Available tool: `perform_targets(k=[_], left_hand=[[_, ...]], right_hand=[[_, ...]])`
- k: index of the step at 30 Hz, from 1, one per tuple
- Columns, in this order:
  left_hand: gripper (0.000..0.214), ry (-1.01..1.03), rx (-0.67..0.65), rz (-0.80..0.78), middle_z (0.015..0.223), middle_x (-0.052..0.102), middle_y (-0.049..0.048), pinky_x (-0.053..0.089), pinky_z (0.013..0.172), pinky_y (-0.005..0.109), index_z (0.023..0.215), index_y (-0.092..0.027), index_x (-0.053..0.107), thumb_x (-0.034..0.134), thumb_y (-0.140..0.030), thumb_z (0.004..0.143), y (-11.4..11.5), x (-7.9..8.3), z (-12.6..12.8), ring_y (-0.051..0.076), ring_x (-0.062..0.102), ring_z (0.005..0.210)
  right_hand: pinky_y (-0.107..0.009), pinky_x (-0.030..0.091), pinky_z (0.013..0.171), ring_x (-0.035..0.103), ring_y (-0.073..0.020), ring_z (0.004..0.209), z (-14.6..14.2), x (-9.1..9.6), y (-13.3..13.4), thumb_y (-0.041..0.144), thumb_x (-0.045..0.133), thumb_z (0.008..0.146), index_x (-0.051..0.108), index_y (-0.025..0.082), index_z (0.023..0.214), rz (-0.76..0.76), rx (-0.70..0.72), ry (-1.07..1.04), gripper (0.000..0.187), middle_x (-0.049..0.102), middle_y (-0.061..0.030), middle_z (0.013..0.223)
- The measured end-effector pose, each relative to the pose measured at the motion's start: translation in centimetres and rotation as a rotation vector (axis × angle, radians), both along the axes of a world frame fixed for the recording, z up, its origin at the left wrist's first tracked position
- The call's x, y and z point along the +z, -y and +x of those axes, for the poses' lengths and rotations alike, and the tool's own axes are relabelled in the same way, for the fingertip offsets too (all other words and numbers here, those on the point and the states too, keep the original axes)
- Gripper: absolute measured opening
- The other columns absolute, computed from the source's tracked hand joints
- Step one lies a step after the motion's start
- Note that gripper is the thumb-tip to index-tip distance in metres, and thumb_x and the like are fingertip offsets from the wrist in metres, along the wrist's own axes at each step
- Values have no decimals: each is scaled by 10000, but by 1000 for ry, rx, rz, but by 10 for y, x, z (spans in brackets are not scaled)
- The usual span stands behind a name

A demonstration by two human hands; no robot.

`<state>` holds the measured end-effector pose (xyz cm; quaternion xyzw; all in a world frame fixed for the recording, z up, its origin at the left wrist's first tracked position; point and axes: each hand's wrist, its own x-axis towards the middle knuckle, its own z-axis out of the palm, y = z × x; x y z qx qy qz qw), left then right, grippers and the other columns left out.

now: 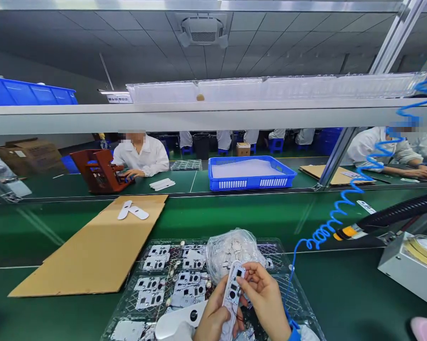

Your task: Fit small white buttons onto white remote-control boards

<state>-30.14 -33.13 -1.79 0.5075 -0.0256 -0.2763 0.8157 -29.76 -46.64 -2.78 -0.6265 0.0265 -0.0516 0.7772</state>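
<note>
My left hand point(213, 317) and my right hand point(266, 298) both grip a long white plastic panel point(232, 289) with small holes and thin dark wires at its lower end. It stands tilted, its lower part partly hidden by my fingers. Under my hands lies a clear plastic tray point(199, 284) of white flat parts point(154, 263). A clear bag of white pieces point(232, 253) sits just beyond the panel. A white oval casing point(179, 319) with a round black hole rests next to my left hand.
A cardboard sheet point(92, 241) with white strips point(133, 210) lies left of the tray. A blue coiled hose point(327, 232) and a tool on a black hose run right. Beyond a shelf point(199, 116), co-workers point(141, 154) sit behind a blue basket point(252, 173) and a red rack point(99, 170).
</note>
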Motion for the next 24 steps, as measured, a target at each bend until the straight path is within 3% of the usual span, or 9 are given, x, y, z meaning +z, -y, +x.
perform_targets(k=[3,8,11,13,16,19,24], left_hand=[[858,1,5,1,767,624,42,354,427,199,1354,-106,131,416,-116,544,1,1,-1,123,568,512],[720,54,42,51,849,638,92,350,411,200,1345,-68,142,494,-230,739,2,-6,-3,107,557,513],[710,83,40,54,738,623,49,352,413,195,1333,-70,118,521,-277,785,3,-10,-3,106,548,496],[689,94,18,14,705,606,28,366,424,195,1317,-90,132,531,-291,792,2,-9,-3,107,550,499],[611,87,-19,-25,863,626,69,389,454,193,1275,-144,201,542,-312,796,1,-6,-3,92,558,532],[559,84,-60,-36,971,610,85,402,482,193,1253,-176,229,538,-298,802,-1,-7,-2,85,566,570],[542,160,-91,-59,948,606,66,439,571,233,1247,-184,254,543,-281,799,-1,-13,0,92,558,601]], right_hand=[[-200,402,427,476,-77,494,-2,0,-1,408,603,781,477,183,976,-108,-26,5,323,481,21,751],[-202,404,434,484,-81,494,-5,7,0,413,574,801,475,177,987,-216,-55,55,316,492,11,757],[-189,401,427,495,-82,507,-6,14,-2,419,596,785,419,202,1077,-150,-79,22,404,496,16,771],[-165,351,408,452,-58,453,-5,17,-2,417,581,803,433,189,1039,-77,-5,-13,360,491,38,681],[-143,209,364,370,-21,364,-2,19,-1,420,578,811,459,157,821,92,159,-39,289,471,55,549],[-150,118,348,347,-10,322,0,18,3,394,622,785,437,155,735,238,198,-41,307,474,57,505],[-154,125,357,340,-12,328,1,19,7,380,627,786,487,139,755,252,217,-20,280,446,60,476]])
